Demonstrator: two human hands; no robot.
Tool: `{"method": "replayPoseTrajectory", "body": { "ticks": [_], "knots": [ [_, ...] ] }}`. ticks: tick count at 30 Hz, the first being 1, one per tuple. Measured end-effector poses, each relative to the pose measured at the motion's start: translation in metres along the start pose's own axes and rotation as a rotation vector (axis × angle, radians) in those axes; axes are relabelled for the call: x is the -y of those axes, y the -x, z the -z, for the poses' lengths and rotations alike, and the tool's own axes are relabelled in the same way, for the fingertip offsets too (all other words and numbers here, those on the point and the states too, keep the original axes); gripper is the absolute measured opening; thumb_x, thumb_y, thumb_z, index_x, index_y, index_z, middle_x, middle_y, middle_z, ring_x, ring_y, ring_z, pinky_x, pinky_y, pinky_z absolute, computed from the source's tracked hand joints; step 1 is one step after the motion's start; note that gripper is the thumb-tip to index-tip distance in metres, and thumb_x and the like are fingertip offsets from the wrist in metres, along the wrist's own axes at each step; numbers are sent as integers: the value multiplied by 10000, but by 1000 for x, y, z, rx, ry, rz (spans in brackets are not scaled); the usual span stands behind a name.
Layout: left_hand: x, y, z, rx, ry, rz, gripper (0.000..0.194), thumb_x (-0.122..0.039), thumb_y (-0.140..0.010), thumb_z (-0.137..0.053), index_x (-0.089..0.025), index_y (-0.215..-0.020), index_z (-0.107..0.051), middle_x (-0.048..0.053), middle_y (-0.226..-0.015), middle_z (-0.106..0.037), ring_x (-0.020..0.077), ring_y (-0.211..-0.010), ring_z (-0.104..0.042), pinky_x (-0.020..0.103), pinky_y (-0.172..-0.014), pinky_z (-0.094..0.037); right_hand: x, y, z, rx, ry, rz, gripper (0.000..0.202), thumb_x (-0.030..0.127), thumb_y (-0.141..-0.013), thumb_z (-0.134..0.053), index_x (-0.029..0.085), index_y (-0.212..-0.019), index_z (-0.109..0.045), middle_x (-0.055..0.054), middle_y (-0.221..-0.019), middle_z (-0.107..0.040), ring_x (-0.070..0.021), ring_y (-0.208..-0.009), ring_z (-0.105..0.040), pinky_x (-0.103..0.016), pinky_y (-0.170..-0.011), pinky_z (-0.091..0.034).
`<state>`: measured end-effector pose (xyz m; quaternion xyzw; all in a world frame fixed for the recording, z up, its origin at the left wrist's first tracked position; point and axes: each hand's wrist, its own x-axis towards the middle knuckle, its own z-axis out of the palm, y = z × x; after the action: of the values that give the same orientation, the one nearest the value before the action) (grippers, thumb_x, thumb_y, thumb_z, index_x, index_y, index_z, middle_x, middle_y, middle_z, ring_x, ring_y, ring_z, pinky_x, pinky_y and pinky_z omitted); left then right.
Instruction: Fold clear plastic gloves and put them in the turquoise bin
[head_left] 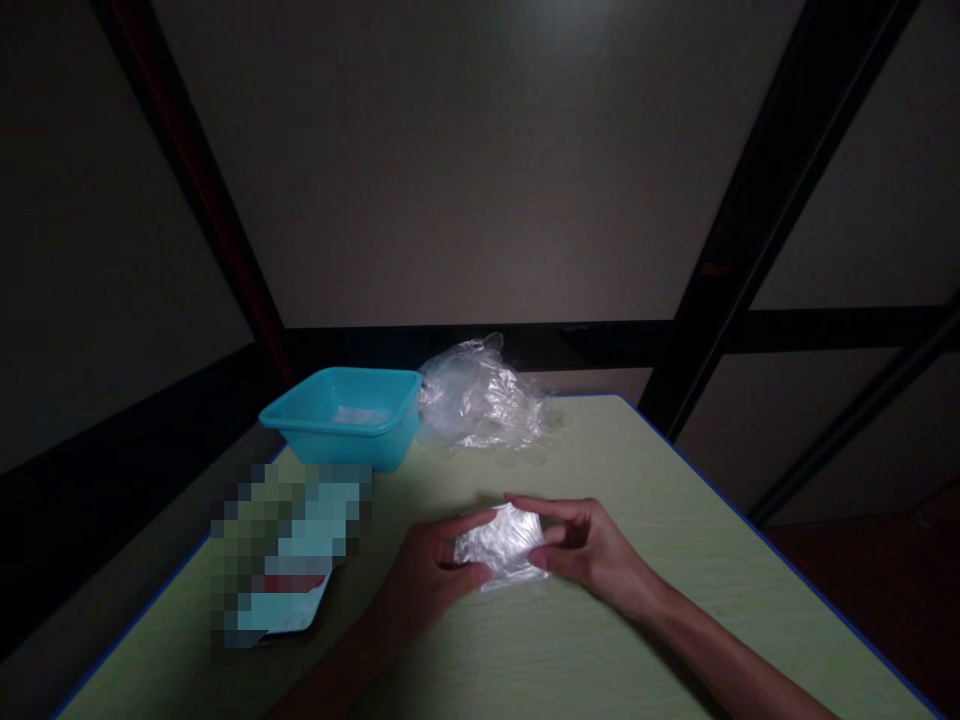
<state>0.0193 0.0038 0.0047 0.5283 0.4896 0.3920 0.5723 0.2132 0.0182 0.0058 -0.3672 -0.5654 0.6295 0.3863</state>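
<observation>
A small, shiny, folded packet of clear plastic film (501,543) is held between my two hands, low over the table (660,560). My left hand (435,570) grips its left side, the thumb in front and the fingers behind. On the opposite side my right hand (585,545) pinches the packet's right edge between thumb and fingers. Wrinkles and bright reflections cover its surface. Whether it rests on the tabletop or hangs just above it, I cannot tell.
A turquoise plastic basin (341,425) stands at the back left with something pale inside. Beside it lies a crumpled heap of clear plastic bags (487,400). A flat, partly pixelated object (300,605) lies at the left. A wall panel (465,180) rises behind the table.
</observation>
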Motion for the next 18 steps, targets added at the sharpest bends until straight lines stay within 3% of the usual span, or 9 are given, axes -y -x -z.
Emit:
{"method": "replayPoseTrajectory", "body": {
  "ticks": [18],
  "knots": [
    [0,-1,2,8,-24,22,658,-196,-493,-665,-56,-1134,-629,-4,-582,-652,102,-491,-474,188,-473,-336,-7,-1,8,126,-2,-19,641,126,-624,-713,209,-1239,-554,45,-600,-579,-50,-493,-387,-183,-468,-268]
  ]
}}
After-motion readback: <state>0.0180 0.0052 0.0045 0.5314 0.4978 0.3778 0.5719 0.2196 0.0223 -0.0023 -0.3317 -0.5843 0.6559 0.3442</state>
